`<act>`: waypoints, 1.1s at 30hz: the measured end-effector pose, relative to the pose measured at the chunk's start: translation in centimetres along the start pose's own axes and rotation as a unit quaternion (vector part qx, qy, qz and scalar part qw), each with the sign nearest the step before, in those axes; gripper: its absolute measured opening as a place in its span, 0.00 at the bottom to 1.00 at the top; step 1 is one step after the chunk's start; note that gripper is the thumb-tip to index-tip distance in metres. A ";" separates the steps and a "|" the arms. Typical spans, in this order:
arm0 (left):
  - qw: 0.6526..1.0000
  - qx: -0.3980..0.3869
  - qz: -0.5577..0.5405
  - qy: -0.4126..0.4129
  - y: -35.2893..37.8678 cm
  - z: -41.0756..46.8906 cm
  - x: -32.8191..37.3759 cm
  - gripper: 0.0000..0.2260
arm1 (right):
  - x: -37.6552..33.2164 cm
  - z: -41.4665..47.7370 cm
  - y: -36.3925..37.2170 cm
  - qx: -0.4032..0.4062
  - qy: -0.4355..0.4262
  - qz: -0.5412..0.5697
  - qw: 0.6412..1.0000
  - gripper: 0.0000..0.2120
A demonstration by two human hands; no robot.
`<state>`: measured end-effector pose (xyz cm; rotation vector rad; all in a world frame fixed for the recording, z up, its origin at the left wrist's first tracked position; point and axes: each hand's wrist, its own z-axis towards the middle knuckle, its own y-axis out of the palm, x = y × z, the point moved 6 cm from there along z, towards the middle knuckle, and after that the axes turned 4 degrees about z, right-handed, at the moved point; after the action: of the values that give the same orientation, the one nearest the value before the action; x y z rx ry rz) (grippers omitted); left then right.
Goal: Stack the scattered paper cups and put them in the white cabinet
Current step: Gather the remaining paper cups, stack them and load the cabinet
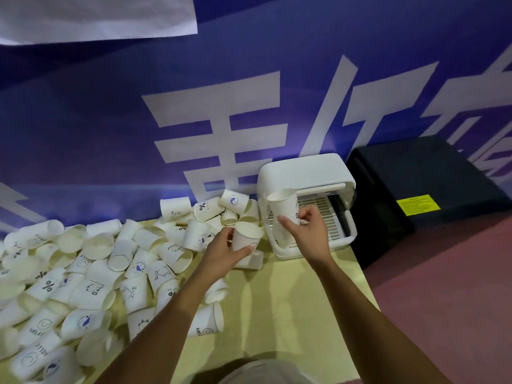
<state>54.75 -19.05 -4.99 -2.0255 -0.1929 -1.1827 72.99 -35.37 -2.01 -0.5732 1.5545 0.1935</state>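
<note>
Loose cups (pixel 91 293) cover the table (pixel 291 314) to my left; the cabinet (pixel 302 170) stands at its far right corner, a box (pixel 415 173) just right of it.

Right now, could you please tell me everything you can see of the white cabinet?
The white cabinet is a glossy, plastic-looking box with rounded corners, standing upright at the far right corner of the table against the blue banner. Its front is open, showing a slatted white tray inside. Loose paper cups lie against its left side, and the right hand holds a cup stack before the opening.
</note>
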 end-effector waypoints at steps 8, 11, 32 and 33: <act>1.000 -0.008 0.005 -0.014 0.2 0.3 -0.8 0.25 | -0.4 1.4 0.3 -0.001 -0.029 -0.018 0.999 0.29; 1.000 -0.008 0.007 -0.020 0.2 0.3 -1.1 0.24 | -0.3 1.4 0.6 -0.003 -0.042 -0.045 0.998 0.29; 1.000 -0.018 0.002 -0.015 0.3 0.8 -0.8 0.24 | 3.2 1.1 0.7 0.033 -0.009 -0.146 0.989 0.43; 1.000 -0.017 -0.001 -0.013 0.3 0.7 -0.6 0.24 | 2.9 0.9 0.6 0.034 -0.024 -0.145 0.989 0.41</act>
<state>55.06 -18.66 -5.80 -2.0716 -0.1876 -1.1691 73.58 -35.09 -5.06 -0.7274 1.4070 -0.0656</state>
